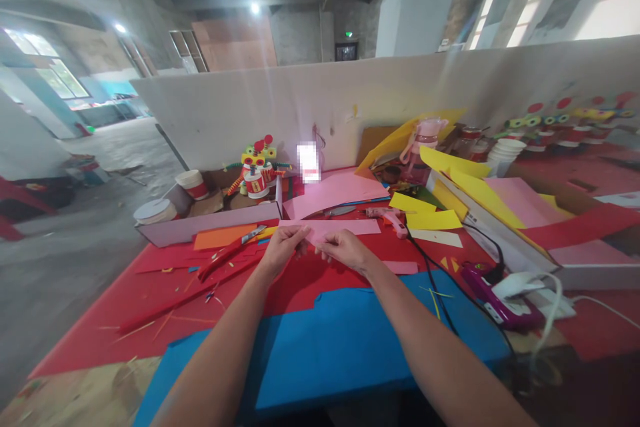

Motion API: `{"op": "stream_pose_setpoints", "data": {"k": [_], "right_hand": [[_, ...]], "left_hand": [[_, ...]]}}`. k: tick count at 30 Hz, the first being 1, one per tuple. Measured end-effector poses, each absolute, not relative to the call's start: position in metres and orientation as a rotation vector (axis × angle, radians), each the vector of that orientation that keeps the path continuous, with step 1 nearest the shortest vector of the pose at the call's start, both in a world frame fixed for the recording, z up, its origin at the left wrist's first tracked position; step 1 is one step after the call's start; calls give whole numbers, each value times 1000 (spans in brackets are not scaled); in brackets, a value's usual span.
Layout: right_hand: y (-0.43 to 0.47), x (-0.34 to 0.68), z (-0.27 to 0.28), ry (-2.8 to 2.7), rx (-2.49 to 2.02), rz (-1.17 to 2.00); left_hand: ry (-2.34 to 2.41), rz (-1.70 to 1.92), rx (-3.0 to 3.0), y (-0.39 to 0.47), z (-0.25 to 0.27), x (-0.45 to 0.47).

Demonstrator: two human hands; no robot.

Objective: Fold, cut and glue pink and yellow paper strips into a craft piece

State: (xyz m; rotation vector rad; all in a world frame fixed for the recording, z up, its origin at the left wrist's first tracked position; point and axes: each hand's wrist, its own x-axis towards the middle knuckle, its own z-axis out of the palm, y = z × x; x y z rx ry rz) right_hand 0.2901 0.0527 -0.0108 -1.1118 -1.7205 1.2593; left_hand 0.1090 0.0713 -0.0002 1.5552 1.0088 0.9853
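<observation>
The left hand (286, 248) and right hand (347, 250) pinch pink paper (315, 235) between their fingertips, beyond the blue sheet (340, 340) at the tabletop's (95, 327) near edge.

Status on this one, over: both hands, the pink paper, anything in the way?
Left hand and right hand pinching. Pink paper held between them. Glue gun beyond, to the right, not touching either hand.

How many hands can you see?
2. The left hand and the right hand are close together, by a pink strip on the table. Some fingers are hidden, but no other hands show.
</observation>
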Motion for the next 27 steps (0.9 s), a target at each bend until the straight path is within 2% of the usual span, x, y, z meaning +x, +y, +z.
{"op": "stream_pose_setpoints", "data": {"k": [5, 12, 17, 23, 25, 27], "right_hand": [[54, 292, -14, -1669, -1136, 1292], [59, 293, -22, -1691, -1160, 1208], [62, 292, -26, -1703, -1199, 1203], [68, 325, -22, -1947, -1270, 849], [73, 342, -19, -1838, -1335, 686], [78, 354, -16, -1503, -1325, 589]], "left_hand": [[1113, 1149, 1511, 73, 0, 109], [1130, 934, 1633, 76, -11, 113], [1288, 1091, 1617, 79, -13, 110], [1186, 1358, 1403, 84, 4, 92], [1113, 1492, 1286, 86, 10, 82], [1019, 1610, 1136, 88, 16, 73]]}}
